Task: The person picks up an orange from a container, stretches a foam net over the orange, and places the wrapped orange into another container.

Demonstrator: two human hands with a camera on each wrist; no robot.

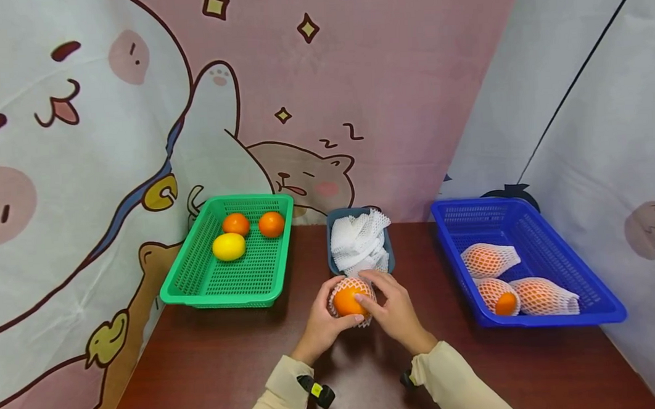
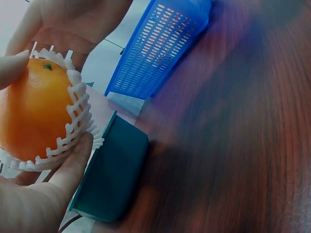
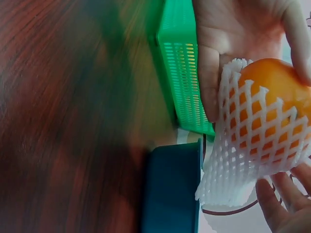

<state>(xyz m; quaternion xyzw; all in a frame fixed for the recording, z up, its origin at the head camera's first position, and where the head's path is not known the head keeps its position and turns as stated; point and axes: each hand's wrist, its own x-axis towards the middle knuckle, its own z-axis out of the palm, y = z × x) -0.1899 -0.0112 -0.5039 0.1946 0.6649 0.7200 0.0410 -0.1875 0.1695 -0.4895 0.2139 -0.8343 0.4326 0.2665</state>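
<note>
An orange [image 1: 347, 301] sits partly inside a white foam net sleeve [image 3: 238, 155], its bare top showing, held up over the front of the table. My left hand [image 1: 324, 324] grips it from the left, with the thumb across the bare fruit and the fingers round the netting. From the right, my right hand [image 1: 395, 309] has its thumb on the orange and its fingers at the far side of the sleeve. The loose tail of the net hangs beside the small dark teal bin [image 2: 114, 174] in the right wrist view. White foam sleeves [image 1: 357, 243] fill that bin.
At the left, a green basket [image 1: 227, 299] contains two oranges [image 1: 271, 225] and a yellow lemon [image 1: 229, 247]. A blue basket [image 1: 561, 320] at the right has three net-wrapped fruits [image 1: 488, 259]. A printed cloth backdrop [image 1: 389, 102] rises behind the brown table [image 1: 214, 371].
</note>
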